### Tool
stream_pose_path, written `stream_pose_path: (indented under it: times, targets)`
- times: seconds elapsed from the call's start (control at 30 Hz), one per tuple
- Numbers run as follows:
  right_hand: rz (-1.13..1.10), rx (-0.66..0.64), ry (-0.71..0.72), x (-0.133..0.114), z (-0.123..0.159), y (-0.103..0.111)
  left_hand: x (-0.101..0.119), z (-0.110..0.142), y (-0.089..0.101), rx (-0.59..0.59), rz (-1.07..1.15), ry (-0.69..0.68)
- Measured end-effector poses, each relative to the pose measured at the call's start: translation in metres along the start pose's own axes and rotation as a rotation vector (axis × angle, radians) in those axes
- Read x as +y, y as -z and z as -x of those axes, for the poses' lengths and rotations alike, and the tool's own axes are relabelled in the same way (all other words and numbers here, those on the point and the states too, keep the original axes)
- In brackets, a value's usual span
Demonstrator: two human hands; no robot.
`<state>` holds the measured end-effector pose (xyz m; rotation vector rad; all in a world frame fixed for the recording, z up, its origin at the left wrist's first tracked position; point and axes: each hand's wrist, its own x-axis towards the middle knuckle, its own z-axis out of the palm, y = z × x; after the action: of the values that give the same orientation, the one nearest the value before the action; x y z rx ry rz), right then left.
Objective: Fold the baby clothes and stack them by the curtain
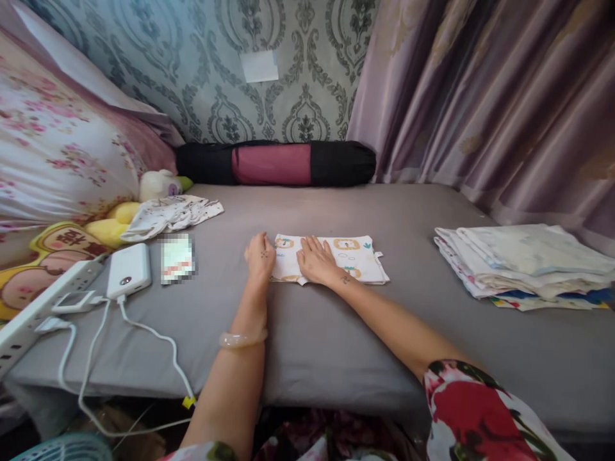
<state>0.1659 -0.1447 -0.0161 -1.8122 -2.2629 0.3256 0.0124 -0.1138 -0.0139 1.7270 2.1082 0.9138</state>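
Note:
A folded white cloth (360, 259) with orange and green prints lies flat on the grey bed sheet, a small tag at its right edge. My right hand (317, 259) rests palm down on its middle, fingers stretched out. At the cloth's left edge, my left hand (261, 257) is closed, its fingers curled and seemingly gripping that edge; the fingertips are hidden. To the right sits a stack of folded cloths (519, 266), mostly white. A crumpled white spotted cloth (170, 214) lies at the back left.
On the left are a white power bank (129, 270), a power strip (45, 310), white cables (148, 333), a blurred card (177, 258) and plush toys (57, 266). A black and pink bolster-shaped bag (271, 164) lies along the wall. Curtains (461, 96) hang at right.

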Motion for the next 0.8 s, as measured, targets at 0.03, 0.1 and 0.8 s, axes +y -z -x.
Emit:
stream_pose_path:
  times: [0.03,0.1,0.8]
  targets:
    - [0.000,0.000,-0.002,-0.001,-0.001,-0.003,-0.002,-0.002,0.001,0.005,0.005,0.040]
    - [0.003,0.005,0.001,0.000,-0.001,-0.007,-0.004,-0.003,0.002,0.018,0.019,0.098]
    - [0.030,0.003,0.017,-0.038,-0.022,-0.018,0.002,0.001,0.008,0.101,0.112,0.268]
